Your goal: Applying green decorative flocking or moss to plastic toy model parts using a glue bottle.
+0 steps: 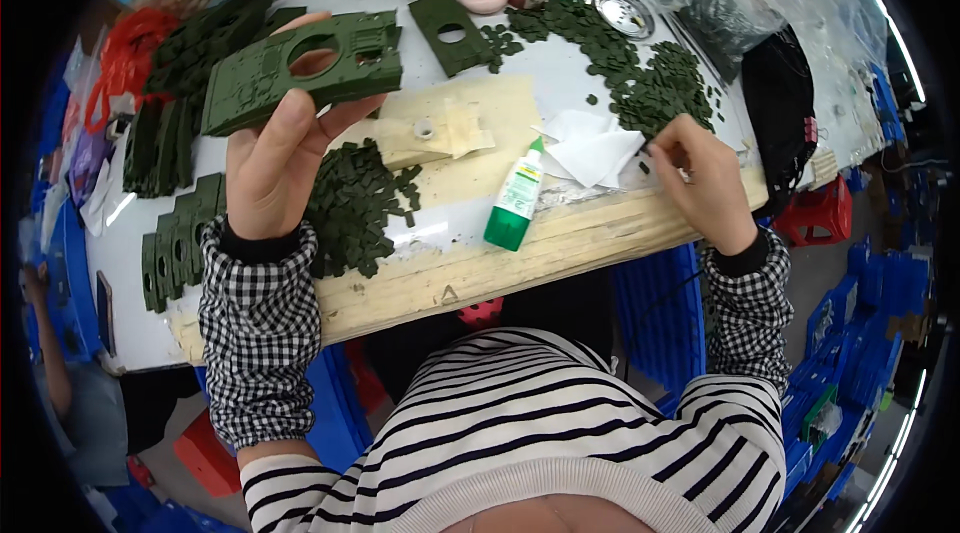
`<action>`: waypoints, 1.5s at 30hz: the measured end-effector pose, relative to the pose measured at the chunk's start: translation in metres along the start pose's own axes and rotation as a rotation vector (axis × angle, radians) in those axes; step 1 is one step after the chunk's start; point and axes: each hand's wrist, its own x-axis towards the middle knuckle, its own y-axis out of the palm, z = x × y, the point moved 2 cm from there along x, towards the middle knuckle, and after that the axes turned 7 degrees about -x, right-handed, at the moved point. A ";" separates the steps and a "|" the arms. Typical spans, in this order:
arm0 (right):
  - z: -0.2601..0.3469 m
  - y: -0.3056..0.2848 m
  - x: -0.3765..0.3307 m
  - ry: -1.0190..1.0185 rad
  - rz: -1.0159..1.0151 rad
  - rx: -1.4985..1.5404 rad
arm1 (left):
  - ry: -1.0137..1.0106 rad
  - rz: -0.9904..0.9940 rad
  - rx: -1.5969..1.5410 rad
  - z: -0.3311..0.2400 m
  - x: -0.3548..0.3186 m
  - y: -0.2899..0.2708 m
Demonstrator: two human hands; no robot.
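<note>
Fingers of your left hand [275,148] clamp the flat dark-green plastic hull plate with a round hole [305,68], thumb on its near edge, holding it tilted above the table. Your right hand [705,178] is pressed together at the fingertips at the edge of the heap of small green round discs [640,73]; whether it pinches one, you cannot tell. Between your hands lie a green-and-white glue bottle [517,198] on its side, crumpled white tissue [595,148] and a pile of small dark-green square pieces [355,203]. A second green plate [450,30] lies beyond on the white-topped wooden table [560,233].
</note>
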 end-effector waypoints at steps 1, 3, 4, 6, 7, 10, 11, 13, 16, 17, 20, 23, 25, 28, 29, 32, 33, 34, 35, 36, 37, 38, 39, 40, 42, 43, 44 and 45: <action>0.003 -0.005 0.001 0.029 -0.028 -0.005 | 0.034 0.025 -0.061 0.000 0.001 -0.004; 0.013 -0.014 0.011 -0.007 -0.103 -0.032 | 0.036 0.063 -0.110 -0.007 0.003 -0.017; 0.021 -0.017 0.017 -0.038 -0.128 0.005 | 0.066 0.116 -0.120 -0.011 0.004 -0.020; 0.033 -0.027 0.029 -0.100 -0.186 0.052 | 0.042 0.155 -0.037 -0.017 0.007 -0.025; 0.046 -0.027 0.037 -0.116 -0.219 0.105 | 0.082 0.147 -0.150 -0.017 0.007 -0.023; 0.082 -0.030 0.064 -0.243 -0.224 0.186 | -0.026 0.180 0.110 -0.020 0.007 -0.020; 0.093 -0.030 0.076 -0.328 -0.211 0.173 | -0.064 0.148 0.123 -0.023 0.005 -0.015; 0.114 -0.025 0.099 -0.491 -0.256 0.249 | -0.027 0.126 0.088 -0.018 0.006 -0.011; 0.130 -0.017 0.116 -0.529 -0.254 0.370 | -0.063 0.067 0.089 -0.018 0.004 -0.004; 0.128 -0.012 0.120 -0.530 -0.235 0.449 | -0.088 0.057 0.088 -0.021 0.006 0.000; 0.123 0.008 0.117 -0.251 -0.045 0.840 | -0.094 0.050 0.037 -0.021 0.007 0.005; 0.121 0.012 0.115 -0.148 0.035 1.051 | -0.151 0.036 0.012 -0.020 0.005 0.008; 0.116 0.012 0.114 -0.166 0.051 1.098 | -0.170 0.043 0.020 -0.017 0.006 0.008; 0.113 0.012 0.114 -0.129 0.091 1.153 | -0.189 0.034 0.039 -0.017 0.005 0.009; 0.113 0.011 0.114 -0.096 0.129 1.161 | -0.193 0.030 0.037 -0.017 0.005 0.010; 0.111 0.012 0.115 -0.002 0.220 1.191 | -0.206 0.038 0.041 -0.013 0.004 0.010; 0.111 0.013 0.116 0.025 0.234 1.204 | -0.211 0.043 0.044 -0.012 0.004 0.010; 0.111 0.015 0.116 0.051 0.248 1.218 | -0.215 0.044 0.040 -0.012 0.004 0.011; 0.111 0.016 0.116 0.053 0.250 1.224 | -0.219 0.044 0.035 -0.013 0.004 0.012; 0.110 0.017 0.116 0.055 0.252 1.231 | -0.222 0.043 0.030 -0.013 0.004 0.012; 0.110 0.017 0.116 0.056 0.255 1.237 | -0.219 0.034 0.036 -0.013 0.004 0.011; 0.111 0.018 0.115 0.060 0.249 1.229 | -0.215 0.023 0.043 -0.013 0.004 0.010; 0.112 0.018 0.114 0.064 0.242 1.220 | -0.211 0.013 0.050 -0.013 0.004 0.010; 0.113 0.018 0.114 0.068 0.236 1.212 | -0.209 0.011 0.045 -0.013 0.004 0.009; 0.112 0.018 0.114 0.052 0.240 1.204 | -0.206 0.007 0.034 -0.013 0.005 0.009; 0.112 0.019 0.113 0.044 0.242 1.200 | -0.203 0.004 0.038 -0.013 0.004 0.009; 0.112 0.019 0.113 0.050 0.247 1.200 | -0.200 0.002 0.041 -0.013 0.004 0.009; 0.112 0.019 0.113 0.055 0.252 1.200 | -0.197 0.000 0.044 -0.012 0.004 0.009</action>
